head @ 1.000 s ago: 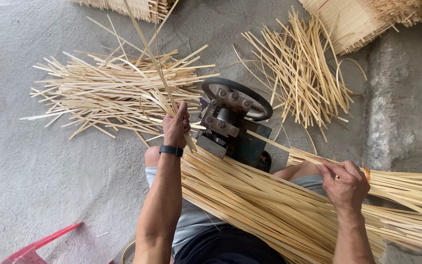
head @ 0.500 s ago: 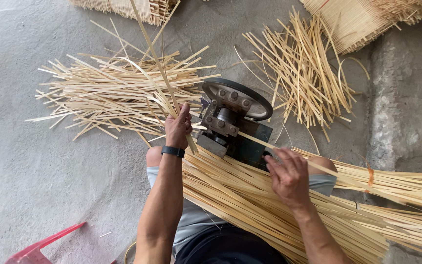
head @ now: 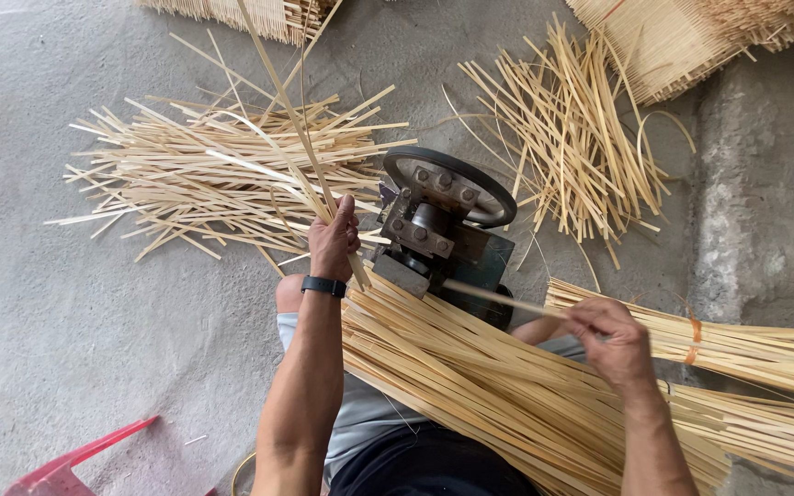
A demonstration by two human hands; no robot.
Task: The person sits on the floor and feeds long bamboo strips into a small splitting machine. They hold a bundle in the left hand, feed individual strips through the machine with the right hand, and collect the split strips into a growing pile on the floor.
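My left hand (head: 332,241), with a black wristband, grips a few long thin bamboo strips (head: 279,96) that rise up and away to the far left of the small metal machine (head: 443,231). My right hand (head: 606,336) pinches one bamboo strip (head: 498,297) whose tip points into the machine's near side. Across my lap lies a thick bundle of long bamboo strips (head: 470,386), below both hands. The machine has a dark round wheel on top.
A loose heap of split strips (head: 213,179) lies on the concrete floor at the left, another heap (head: 567,138) behind the machine. Tied bundles (head: 746,344) sit at the right, stacked bundles (head: 682,37) at the top right. A red plastic piece (head: 75,459) is at the bottom left.
My right hand went from the far right to the bundle in my lap, then drew back right with a single strip aimed at the machine. My left hand stayed by the machine.
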